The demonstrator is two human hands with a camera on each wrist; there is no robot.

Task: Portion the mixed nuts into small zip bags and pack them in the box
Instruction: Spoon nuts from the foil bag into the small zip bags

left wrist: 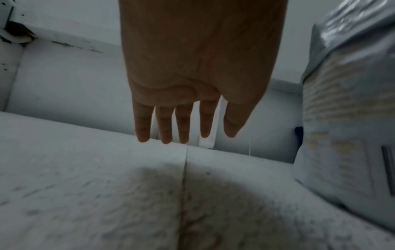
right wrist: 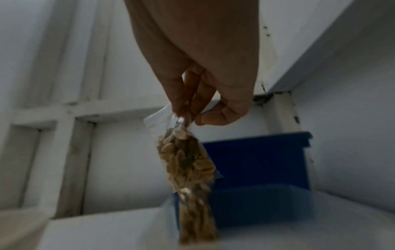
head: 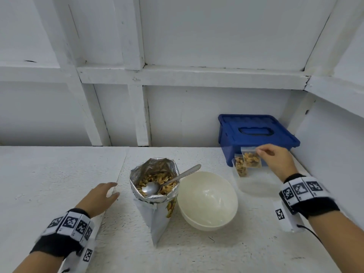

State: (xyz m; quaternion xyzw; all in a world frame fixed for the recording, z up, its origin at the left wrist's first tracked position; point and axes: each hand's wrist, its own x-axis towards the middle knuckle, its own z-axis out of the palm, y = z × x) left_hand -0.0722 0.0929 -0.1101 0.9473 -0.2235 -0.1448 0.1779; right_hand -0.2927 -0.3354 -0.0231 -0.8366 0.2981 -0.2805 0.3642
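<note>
My right hand [head: 259,152] pinches the top corner of a small zip bag of nuts [head: 251,159], which hangs over a clear box [head: 256,184] at the back right. Another filled zip bag [head: 240,167] stands inside that box. The right wrist view shows the fingers [right wrist: 181,104] on the held bag [right wrist: 186,159], with the other bag [right wrist: 196,219] blurred below it. An open foil bag of mixed nuts [head: 155,194] stands mid-table with a metal spoon [head: 173,180] in it. My left hand [head: 110,191] lies open, empty, left of the foil bag [left wrist: 346,118]; its fingers [left wrist: 183,128] are straight.
A blue lid [head: 256,133] with a handle leans behind the clear box, against the wall. An empty white bowl [head: 207,200] sits right of the foil bag. The white table [head: 59,174] meets walls at the back and right.
</note>
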